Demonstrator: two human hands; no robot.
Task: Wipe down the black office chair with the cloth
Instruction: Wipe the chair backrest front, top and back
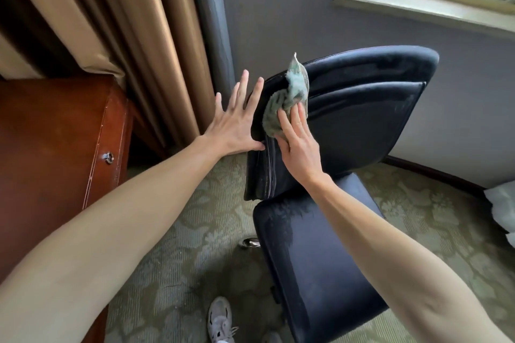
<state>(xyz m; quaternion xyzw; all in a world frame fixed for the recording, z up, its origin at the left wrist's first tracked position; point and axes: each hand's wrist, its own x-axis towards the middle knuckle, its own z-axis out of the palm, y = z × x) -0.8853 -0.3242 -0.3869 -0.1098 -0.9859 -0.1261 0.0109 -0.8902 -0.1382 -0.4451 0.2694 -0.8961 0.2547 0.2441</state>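
The black office chair (367,117) stands in the middle of the view, its backrest facing me and its seat (315,267) below, with wet streaks on both. A crumpled grey-green cloth (287,97) lies against the left edge of the backrest. My right hand (299,145) presses the cloth flat against the backrest with its fingers on the cloth's lower part. My left hand (237,122) rests spread and flat against the outer left side of the backrest, fingers apart, holding nothing.
A reddish wooden cabinet (55,147) with a small metal pull stands at the left. Brown curtains (111,22) hang behind it. A window sill (418,5) is at the upper right. Patterned carpet (195,245) covers the floor, with my grey shoe (221,320) at the bottom.
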